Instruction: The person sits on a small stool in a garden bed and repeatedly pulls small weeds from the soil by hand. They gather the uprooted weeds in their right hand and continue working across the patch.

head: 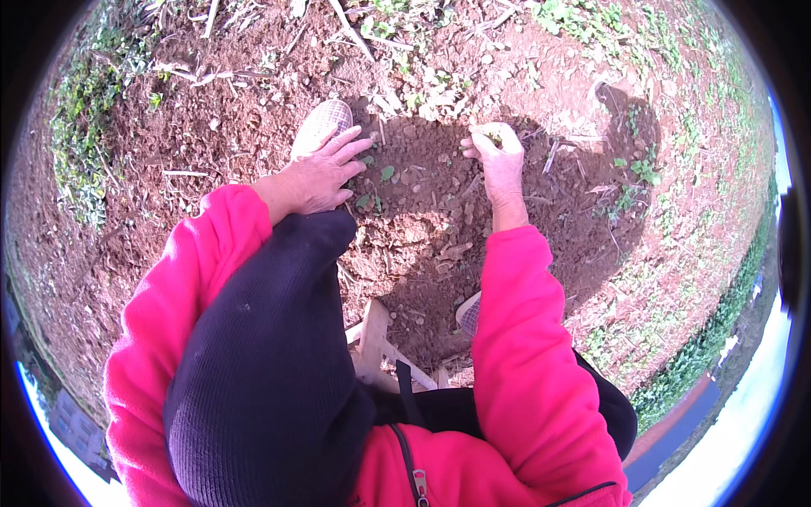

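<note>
My left hand (320, 171) is spread palm down with its fingers apart and nothing in them. It lies beside my knee in dark ribbed trousers (266, 329), close to the toe of one checked shoe (324, 123). Small green seedlings (387, 172) grow in the brown soil (431, 152) just past its fingertips. To the right, my right hand (504, 152) is curled just above the shaded soil. A bit of green weed (495, 137) shows between its thumb and fingers; the rest of it is hidden by the hand.
Between my legs stands a wooden stool (375, 336), partly hidden. My other shoe (469, 314) is by my right sleeve. Dry stalks (351, 28) and pale wilted weeds (437, 95) lie ahead. Low green plants grow on the left (82, 139) and right (646, 170).
</note>
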A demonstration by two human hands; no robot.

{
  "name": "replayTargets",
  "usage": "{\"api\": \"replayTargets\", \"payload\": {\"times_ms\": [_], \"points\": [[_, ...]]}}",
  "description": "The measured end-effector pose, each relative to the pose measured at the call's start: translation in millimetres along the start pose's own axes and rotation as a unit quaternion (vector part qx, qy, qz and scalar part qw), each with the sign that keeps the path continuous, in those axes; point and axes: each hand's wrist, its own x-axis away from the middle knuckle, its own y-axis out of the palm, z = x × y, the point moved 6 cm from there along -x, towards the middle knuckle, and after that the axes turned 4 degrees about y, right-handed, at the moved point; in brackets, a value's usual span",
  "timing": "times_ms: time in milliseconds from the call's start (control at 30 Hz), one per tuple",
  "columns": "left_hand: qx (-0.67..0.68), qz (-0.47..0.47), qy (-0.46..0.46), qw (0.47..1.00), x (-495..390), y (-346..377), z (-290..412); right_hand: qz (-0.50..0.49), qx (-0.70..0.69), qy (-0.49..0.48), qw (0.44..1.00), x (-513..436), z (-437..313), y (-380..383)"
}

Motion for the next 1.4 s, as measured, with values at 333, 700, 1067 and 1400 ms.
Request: {"api": "replayTargets", "payload": {"times_ms": [333,700,1067,1400], "points": [[0.024,0.035,-0.017,0.999,1.1,-0.5,-1.9,-0.236,0.435,-0.225,0.839,71.1,37.9,101.9],[0.006,0.146,-0.072,0.987,11.8,-11.4,-9.4,-0.165,0.512,-0.375,0.755,89.1,50.7,131.3],[-0.031,0.119,-0.050,0.991,7.3,-13.8,-5.7,-0.195,0.493,-0.218,0.820,75.7,61.7,128.8],[-0.068,0.154,-0.104,0.980,27.7,-21.9,2.2,-0.130,0.254,-0.202,0.937,28.3,13.2,96.6]]}}
